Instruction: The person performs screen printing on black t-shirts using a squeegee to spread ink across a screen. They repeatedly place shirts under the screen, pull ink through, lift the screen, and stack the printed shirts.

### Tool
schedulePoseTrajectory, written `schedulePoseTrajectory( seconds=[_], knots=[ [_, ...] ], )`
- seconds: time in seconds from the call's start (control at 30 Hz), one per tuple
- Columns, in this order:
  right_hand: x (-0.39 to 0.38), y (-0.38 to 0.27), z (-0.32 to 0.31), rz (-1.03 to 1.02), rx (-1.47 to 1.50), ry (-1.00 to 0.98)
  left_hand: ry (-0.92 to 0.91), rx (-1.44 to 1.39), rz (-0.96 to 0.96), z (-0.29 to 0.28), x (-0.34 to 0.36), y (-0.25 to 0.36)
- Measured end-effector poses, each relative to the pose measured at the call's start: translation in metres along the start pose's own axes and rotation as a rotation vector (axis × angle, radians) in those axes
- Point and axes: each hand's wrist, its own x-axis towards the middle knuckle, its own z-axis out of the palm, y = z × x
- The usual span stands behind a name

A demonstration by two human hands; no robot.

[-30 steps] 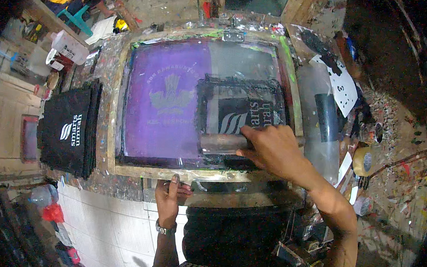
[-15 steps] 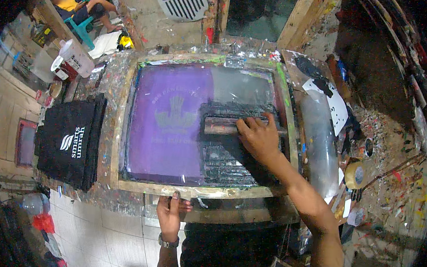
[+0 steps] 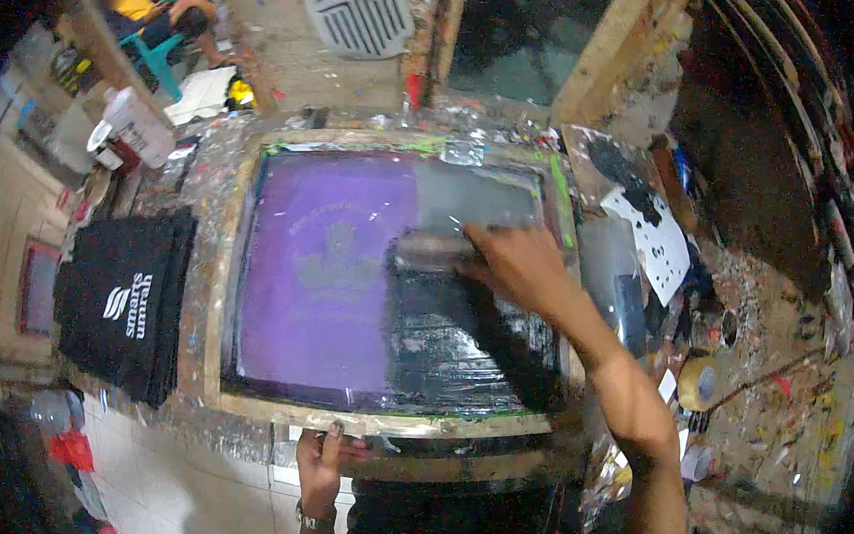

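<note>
A screen-printing frame (image 3: 305, 416) of pale wood lies on the paint-stained table. Its mesh (image 3: 290, 347) is purple on the left, with a faint emblem and curved lettering, and grey at the far right. Black ink (image 3: 441, 338) covers the near right part. My right hand (image 3: 518, 259) is closed on a squeegee (image 3: 428, 252), blurred by motion, which lies across the mesh at the inked area's far side; its right end is hidden by the hand. At the near edge my left hand (image 3: 327, 455) grips the frame, thumb on top.
Black folded fabric (image 3: 123, 303) with white print is stacked at the left. Plastic tubs (image 3: 137, 129) stand behind it. On the right are a spotted white sheet (image 3: 649, 244) and a tape roll (image 3: 696, 384). A seated person (image 3: 156, 10) is at the far left.
The squeegee and my right hand have moved away from me across the mesh, toward the far edge. My left hand keeps its hold on the frame. The whole view has shifted slightly.
</note>
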Motion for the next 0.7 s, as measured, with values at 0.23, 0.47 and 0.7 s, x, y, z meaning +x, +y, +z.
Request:
schedulePoseTrajectory(
  seconds=[0.23,0.47,0.7],
  knots=[
    [-0.020,-0.016,0.026,0.240,-0.141,0.033,0.187,-0.041,-0.099,0.013,-0.011,0.008],
    [-0.121,-0.090,0.031,0.201,-0.082,0.115,0.044,-0.057,-0.131,0.005,-0.004,0.004],
    [-0.008,-0.016,0.010,0.122,-0.066,0.017,0.004,-0.023,-0.079,0.002,-0.006,0.014]
  ],
)
